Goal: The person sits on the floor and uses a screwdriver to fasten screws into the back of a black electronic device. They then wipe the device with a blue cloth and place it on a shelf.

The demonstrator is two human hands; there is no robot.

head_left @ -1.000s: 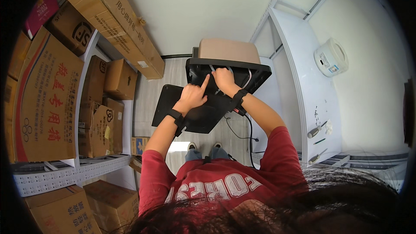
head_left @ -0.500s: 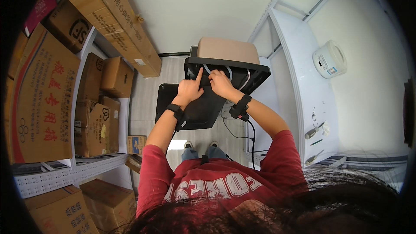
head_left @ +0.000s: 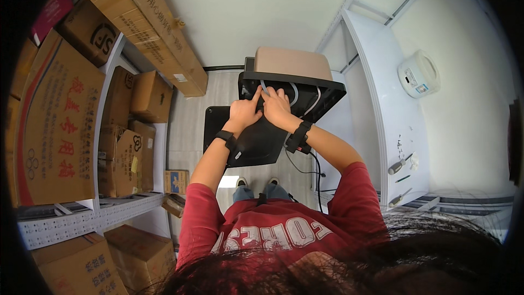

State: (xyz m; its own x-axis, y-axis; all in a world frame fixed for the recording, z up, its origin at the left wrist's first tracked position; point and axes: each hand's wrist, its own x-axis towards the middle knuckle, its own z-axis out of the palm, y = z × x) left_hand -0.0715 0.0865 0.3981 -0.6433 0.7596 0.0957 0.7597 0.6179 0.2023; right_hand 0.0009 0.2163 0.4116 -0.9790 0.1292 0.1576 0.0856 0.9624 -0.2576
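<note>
Work on the pale flexible tube (head_left: 264, 87), twelve o'clock inside a tilted black plastic frame (head_left: 327, 83), seems in hand; the next move calls for fingertip precision. The left hand (head_left: 244, 112) stretches one finger, the right hand (head_left: 278, 110) bends several; whether either grip holds tube, I cannot tell. A flat white shelf (head_left: 385, 125) bounds three o'clock; grey floor (head_left: 187, 128) shows at nine.

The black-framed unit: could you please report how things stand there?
Left hand: index finger extended beside pale tube. Right hand: fingers near that tube, grip unclear. Black-framed unit: inside exposed. Both hands partly block the view.
</note>
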